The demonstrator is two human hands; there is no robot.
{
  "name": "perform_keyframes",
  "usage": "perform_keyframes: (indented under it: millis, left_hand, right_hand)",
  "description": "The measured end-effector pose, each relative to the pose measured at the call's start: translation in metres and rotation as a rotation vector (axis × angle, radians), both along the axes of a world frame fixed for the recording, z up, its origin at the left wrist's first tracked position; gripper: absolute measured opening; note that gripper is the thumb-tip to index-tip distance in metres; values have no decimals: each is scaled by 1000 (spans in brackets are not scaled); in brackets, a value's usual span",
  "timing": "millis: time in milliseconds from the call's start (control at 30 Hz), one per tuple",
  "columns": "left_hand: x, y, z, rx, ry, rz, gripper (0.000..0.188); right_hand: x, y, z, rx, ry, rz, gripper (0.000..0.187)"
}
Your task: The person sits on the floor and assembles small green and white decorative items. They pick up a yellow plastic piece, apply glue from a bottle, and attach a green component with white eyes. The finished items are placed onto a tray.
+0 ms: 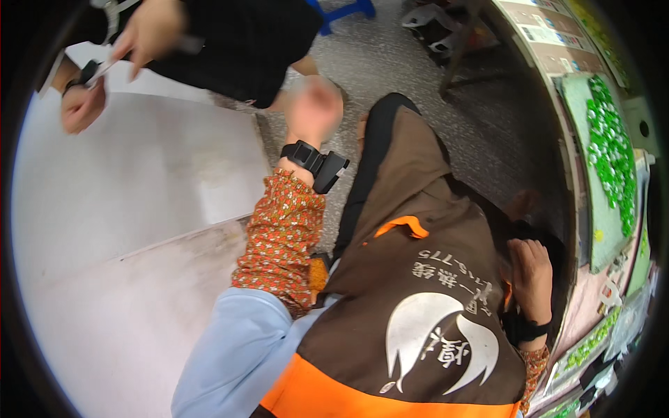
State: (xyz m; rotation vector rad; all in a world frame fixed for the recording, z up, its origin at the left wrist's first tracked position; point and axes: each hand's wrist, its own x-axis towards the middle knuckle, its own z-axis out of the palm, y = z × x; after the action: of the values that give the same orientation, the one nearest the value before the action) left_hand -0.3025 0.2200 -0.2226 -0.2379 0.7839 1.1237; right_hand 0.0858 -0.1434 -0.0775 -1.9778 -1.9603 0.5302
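My left hand [315,111] reaches forward, close to the dark clothing of another person. It is smeared by motion, so its fingers cannot be made out. A black strap with a small device [317,164] sits on that wrist, above a flowered sleeve cover. My right hand [531,275] rests low beside my lap, at the edge of my brown apron [418,279]. Its fingers are loosely bent, with nothing seen in them. A dark band circles the right wrist.
At the upper left a person's hands [87,104] are close together around a thin pale thing. A white tabletop [139,167] spans the left. On the right, a workbench holds a pale green tray [575,104] of shiny green pieces [610,150]. A blue stool [345,12] and bags [439,31] stand beyond.
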Motion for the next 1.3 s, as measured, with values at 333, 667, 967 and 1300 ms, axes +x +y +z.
perform_keyframes:
  millis: [333,667,967,1300]
  left_hand:
    - [114,-69,15,1476,1882,-959,16]
    - [133,-35,-12,1630,1645,-1085,13]
    - [158,30,-39,1550,1696,-1116,17]
    - [171,59,-45,1339,1710,-1262,20]
  right_hand:
    - [23,2,24,72,-129,-85,21]
    - [33,50,36,151,-275,-1,37]
    - [24,122,32,87,-335,87,39]
    - [21,178,26,-18,-380,83,36]
